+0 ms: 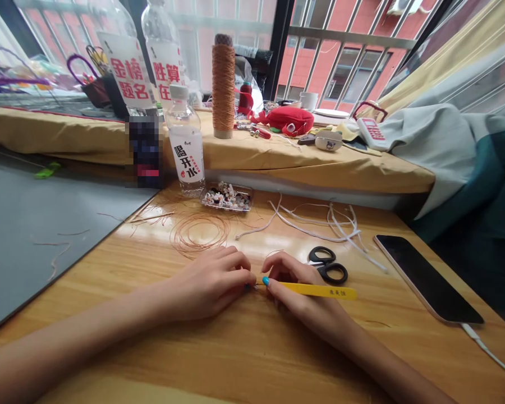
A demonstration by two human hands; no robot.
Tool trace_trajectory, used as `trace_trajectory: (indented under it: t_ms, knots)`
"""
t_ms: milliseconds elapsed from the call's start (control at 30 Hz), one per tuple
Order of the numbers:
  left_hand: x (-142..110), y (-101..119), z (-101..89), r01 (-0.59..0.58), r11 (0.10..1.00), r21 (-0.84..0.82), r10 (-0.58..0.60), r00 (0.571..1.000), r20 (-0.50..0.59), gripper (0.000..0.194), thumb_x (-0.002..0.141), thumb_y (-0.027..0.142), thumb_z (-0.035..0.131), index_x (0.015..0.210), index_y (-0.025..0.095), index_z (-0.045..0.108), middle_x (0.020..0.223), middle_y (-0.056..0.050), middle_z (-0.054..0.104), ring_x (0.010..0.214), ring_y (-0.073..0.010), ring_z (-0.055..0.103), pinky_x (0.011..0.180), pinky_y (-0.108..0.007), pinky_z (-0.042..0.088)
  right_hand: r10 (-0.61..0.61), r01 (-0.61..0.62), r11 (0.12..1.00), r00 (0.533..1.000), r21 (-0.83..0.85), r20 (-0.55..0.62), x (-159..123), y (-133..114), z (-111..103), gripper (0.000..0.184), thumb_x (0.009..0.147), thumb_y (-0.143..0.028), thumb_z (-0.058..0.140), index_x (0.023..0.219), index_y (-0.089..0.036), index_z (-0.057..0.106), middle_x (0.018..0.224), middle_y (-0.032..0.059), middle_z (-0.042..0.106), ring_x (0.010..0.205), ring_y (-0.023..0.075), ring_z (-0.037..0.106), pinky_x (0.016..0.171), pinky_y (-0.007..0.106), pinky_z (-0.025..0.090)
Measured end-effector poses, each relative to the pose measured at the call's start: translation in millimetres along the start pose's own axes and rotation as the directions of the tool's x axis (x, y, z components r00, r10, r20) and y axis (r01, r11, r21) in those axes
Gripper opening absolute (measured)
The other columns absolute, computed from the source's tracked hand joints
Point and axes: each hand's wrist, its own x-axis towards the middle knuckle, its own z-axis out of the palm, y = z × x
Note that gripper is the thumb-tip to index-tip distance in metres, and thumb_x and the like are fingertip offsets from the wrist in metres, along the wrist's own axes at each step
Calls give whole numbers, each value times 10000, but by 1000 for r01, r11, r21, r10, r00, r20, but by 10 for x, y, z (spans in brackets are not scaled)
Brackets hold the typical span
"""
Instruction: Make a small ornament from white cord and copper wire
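Note:
My right hand (297, 286) is closed on yellow tweezers (320, 290), their broad end pointing right and their narrow end toward my left hand. Close beside it, my left hand (219, 280) pinches something tiny near the tweezers' tips; the fingers mostly cover it. Just beyond my right hand lie black-handled scissors (332, 266), their blades largely hidden behind the hand. A loose coil of thin orange-brown cord (200, 233) rests on the wooden table (160, 348) beyond my left hand. Behind the coil is a clear tray (226, 199) of small white and dark pieces.
White cords (315, 230) lie loosely toward the back right. A phone (425, 275) with a charging cable is at the right. A water bottle (185, 146) stands by the tray. The cloth-covered ledge (320, 171) holds a cord spool (223, 90) and a red pouch (288, 120).

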Motion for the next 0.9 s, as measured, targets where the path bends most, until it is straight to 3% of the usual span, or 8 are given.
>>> trace_trajectory:
  t_ms: [267, 400, 533, 700, 900]
  knots:
    - [-8, -15, 4, -42, 999, 27, 42, 999, -26, 182, 822, 159, 401, 877, 186, 572, 862, -49, 574, 756, -136, 481, 668, -270, 358, 52, -56, 983, 998, 176, 27, 64, 88, 11, 67, 762, -191, 457, 826, -177, 466, 587, -33, 525, 508, 82, 475, 463, 185, 350]
    - [-3, -6, -16, -53, 998, 27, 54, 998, -29, 173, 821, 165, 405, 857, 191, 571, 852, -42, 576, 751, -133, 486, 667, -270, 357, 61, -65, 980, 998, 186, 28, 76, 92, 13, 64, 756, -183, 449, 817, -173, 469, 567, -33, 528, 493, 83, 478, 460, 188, 356]
    - [-1, 50, -22, 9, 1000, 9, -9, 1000, -11, 172, 807, 169, 411, 895, 171, 559, 870, -57, 563, 779, -149, 476, 705, -289, 373, 11, -10, 999, 1000, 39, -16, 34, 23, 18, 64, 745, -169, 458, 799, -178, 492, 618, -22, 543, 533, 88, 495, 486, 193, 365]
    - [7, 138, 31, 99, 995, -10, -100, 995, -17, 161, 825, 173, 385, 847, 135, 540, 909, -82, 540, 835, -173, 449, 744, -326, 394, -157, 145, 971, 986, -189, -49, -34, -39, 67, 123, 740, -126, 439, 817, -201, 499, 659, -24, 560, 580, 94, 515, 540, 199, 379]
    - [6, 122, 47, 95, 990, -101, -97, 995, -8, 139, 813, 111, 381, 866, 140, 507, 962, -86, 514, 900, -174, 420, 792, -330, 401, -326, 292, 908, 943, -302, -69, -73, -24, 186, 173, 785, -136, 385, 897, -219, 486, 780, 15, 588, 681, 126, 551, 622, 231, 410]
